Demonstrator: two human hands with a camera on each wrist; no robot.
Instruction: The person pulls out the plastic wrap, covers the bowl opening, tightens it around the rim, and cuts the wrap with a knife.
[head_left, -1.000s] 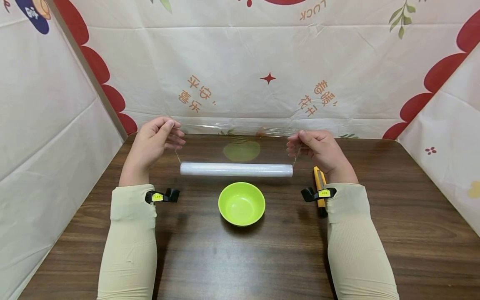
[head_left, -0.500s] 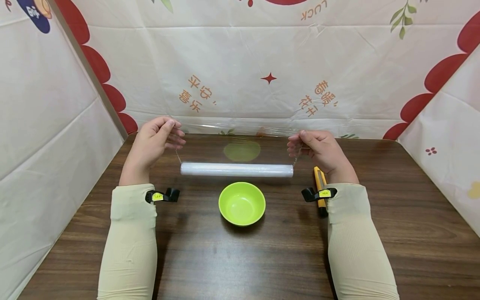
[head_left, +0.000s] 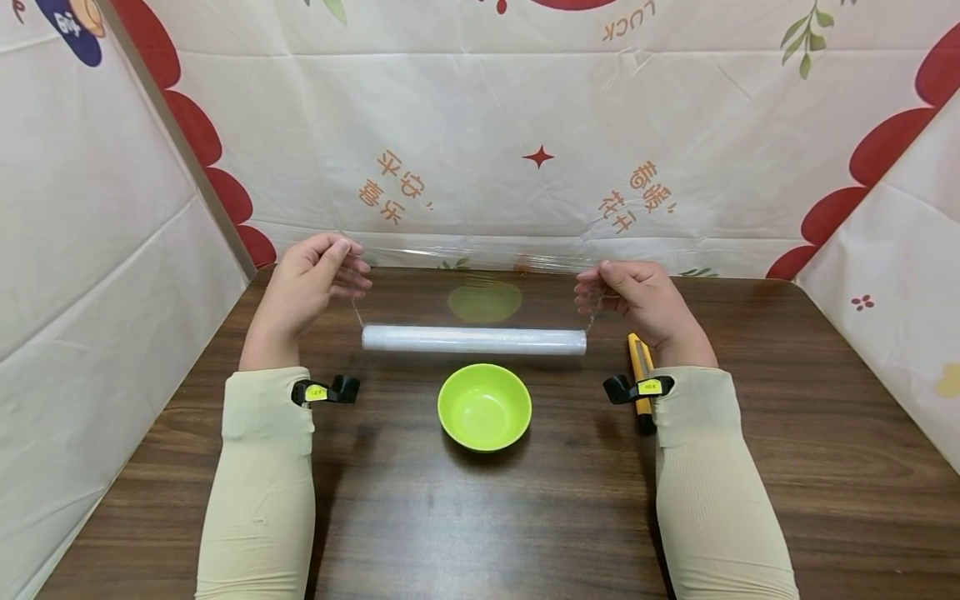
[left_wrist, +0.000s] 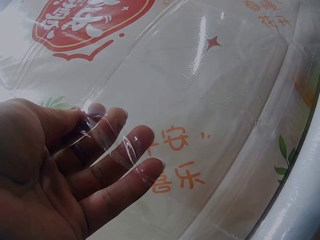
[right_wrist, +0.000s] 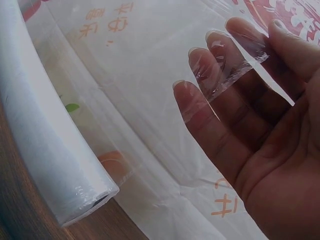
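Observation:
A roll of plastic wrap point(head_left: 474, 340) lies crosswise on the table, just beyond a lime-green bowl point(head_left: 484, 408). Clear film rises from the roll and stretches between both hands. My left hand point(head_left: 311, 279) pinches the film's left corner between thumb and index finger; its other fingers are spread behind the film in the left wrist view. At the opposite corner, my right hand point(head_left: 641, 296) pinches the film the same way. The right wrist view shows the roll's end point(right_wrist: 90, 200) and the film across the fingers point(right_wrist: 220, 60). The bowl's inside holds nothing visible.
A yellow utility knife point(head_left: 640, 371) lies beside the right wrist, partly hidden by the wrist strap and sleeve. The brown wooden table point(head_left: 480, 533) meets a printed cloth backdrop point(head_left: 480, 125) at its far edge. Cloth panels flank it left and right.

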